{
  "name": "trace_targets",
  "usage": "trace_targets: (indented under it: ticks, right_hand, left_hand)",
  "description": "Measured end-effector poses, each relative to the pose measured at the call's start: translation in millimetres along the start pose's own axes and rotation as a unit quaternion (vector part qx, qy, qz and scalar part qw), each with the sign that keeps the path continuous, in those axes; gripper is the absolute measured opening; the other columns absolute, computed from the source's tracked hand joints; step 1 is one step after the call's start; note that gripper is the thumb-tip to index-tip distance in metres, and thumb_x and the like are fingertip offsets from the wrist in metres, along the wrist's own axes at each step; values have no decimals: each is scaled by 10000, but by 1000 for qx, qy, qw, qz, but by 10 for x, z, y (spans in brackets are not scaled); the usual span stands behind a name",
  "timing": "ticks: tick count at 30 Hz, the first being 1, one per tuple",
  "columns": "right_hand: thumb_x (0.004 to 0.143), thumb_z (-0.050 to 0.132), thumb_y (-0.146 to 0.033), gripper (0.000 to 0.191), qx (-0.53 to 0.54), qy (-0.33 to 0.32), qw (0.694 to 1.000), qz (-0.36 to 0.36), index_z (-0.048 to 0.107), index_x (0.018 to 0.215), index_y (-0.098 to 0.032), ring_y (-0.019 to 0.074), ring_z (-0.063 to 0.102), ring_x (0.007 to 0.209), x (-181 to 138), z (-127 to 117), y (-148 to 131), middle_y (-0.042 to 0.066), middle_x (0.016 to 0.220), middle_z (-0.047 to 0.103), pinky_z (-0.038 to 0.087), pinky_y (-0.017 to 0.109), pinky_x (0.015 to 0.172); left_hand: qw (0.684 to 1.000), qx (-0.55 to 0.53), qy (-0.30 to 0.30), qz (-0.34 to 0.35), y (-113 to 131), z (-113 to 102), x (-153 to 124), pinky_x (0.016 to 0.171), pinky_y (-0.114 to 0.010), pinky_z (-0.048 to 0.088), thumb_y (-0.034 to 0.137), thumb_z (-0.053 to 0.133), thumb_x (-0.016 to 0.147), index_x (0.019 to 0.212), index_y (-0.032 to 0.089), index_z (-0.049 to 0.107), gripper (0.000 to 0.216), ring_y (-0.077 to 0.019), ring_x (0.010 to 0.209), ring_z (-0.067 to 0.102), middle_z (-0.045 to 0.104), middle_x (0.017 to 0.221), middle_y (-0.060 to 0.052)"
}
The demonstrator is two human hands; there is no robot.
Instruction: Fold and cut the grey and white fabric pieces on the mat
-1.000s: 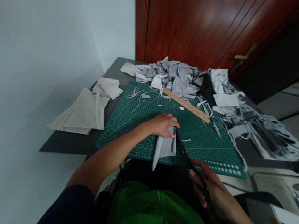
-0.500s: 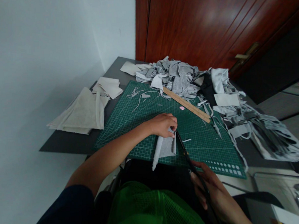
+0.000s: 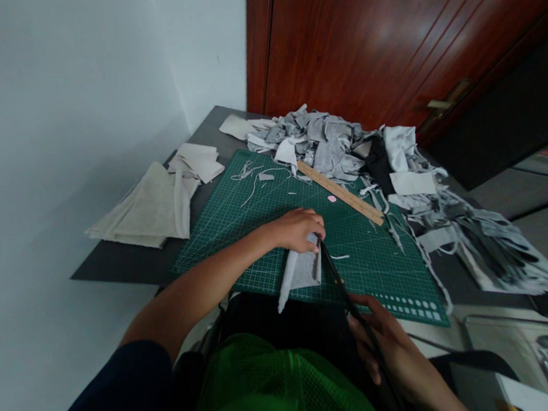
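A small grey fabric piece [image 3: 307, 271] lies near the front edge of the green cutting mat [image 3: 256, 220], its left side forming a pale roll that hangs past the edge. My left hand [image 3: 300, 230] is closed on its far end, fingers pinched together. Along the cloth's right side runs a pair of long black scissors [image 3: 337, 278], a small brass-coloured pivot showing, with the tip close to my left fingertips. My right hand [image 3: 381, 333] is closed around the scissors at the near end, below the mat's front edge. The handle loops are mostly hidden in shadow.
A wooden ruler [image 3: 340, 191] lies slantwise on the mat, near a pink chip [image 3: 331, 198] and thread scraps. Behind is a heap of grey cloth scraps [image 3: 328, 140]. Cream fabric [image 3: 154, 206] is stacked at left, grey strips [image 3: 503, 246] at right.
The whole view has shifted slightly. Both hands, the cloth and the scissors keep nearly the same places; the scissors look a little narrower.
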State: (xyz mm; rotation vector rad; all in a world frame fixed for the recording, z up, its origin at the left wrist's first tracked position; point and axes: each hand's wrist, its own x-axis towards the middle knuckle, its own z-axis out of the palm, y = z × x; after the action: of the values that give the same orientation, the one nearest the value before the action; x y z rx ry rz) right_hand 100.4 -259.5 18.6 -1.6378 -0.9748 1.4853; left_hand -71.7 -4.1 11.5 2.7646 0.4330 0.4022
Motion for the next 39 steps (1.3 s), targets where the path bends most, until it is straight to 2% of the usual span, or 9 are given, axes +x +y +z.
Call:
trace_targets:
  ticks: [14, 21, 30, 33, 36, 39]
  right_hand:
    - [821, 708, -646, 685, 13, 0, 1000, 2, 443, 1291, -224, 66, 363, 380, 26, 9, -20, -126, 581, 453, 351, 181, 335]
    - [865, 659, -643, 673, -49, -13, 999, -11, 395, 1309, -214, 73, 379, 364, 44, -5, -38, -140, 544, 446, 362, 189, 356]
    - [854, 640, -671, 694, -111, -31, 993, -17, 388, 1320, -221, 68, 405, 365, 70, -42, -38, -114, 640, 510, 385, 200, 337]
    - [837, 671, -665, 718, -89, -21, 996, -12, 408, 1331, -215, 80, 411, 385, 54, -25, -65, -118, 612, 484, 404, 206, 345]
    - [834, 704, -642, 710, -25, -3, 1000, -9, 441, 1333, -211, 79, 389, 403, 28, -2, -60, -120, 582, 447, 375, 192, 350]
    - [808, 753, -629, 731, 50, 7, 999, 10, 469, 1337, -214, 71, 356, 414, 12, 3, -33, -117, 583, 426, 336, 175, 342]
  left_hand:
    - [1000, 1, 1, -2, 7, 6, -7, 916, -366, 371, 336, 778, 804, 978, 268, 710, 199, -243, 1100, 543, 695, 1109, -13]
    - [1000, 1, 2, 3, 4, 7, -7, 918, -369, 365, 335, 793, 798, 975, 263, 703, 211, -250, 1108, 542, 689, 1114, -17]
    - [1000, 5, -1, 10, 10, 9, -7, 929, -372, 354, 309, 787, 811, 954, 263, 696, 175, -245, 1105, 544, 690, 1113, -8]
    - [1000, 1, 1, 9, 21, -4, -8, 920, -368, 361, 307, 796, 804, 1025, 259, 662, 262, -248, 1101, 550, 692, 1111, -8]
    - [1000, -5, 9, -2, 35, -17, -8, 886, -357, 376, 296, 815, 776, 1095, 248, 610, 382, -250, 1066, 564, 690, 1089, -23]
    - [1000, -2, 17, -14, 38, -21, -5, 848, -343, 382, 303, 824, 760, 1035, 237, 589, 368, -248, 1017, 566, 677, 1022, -32]
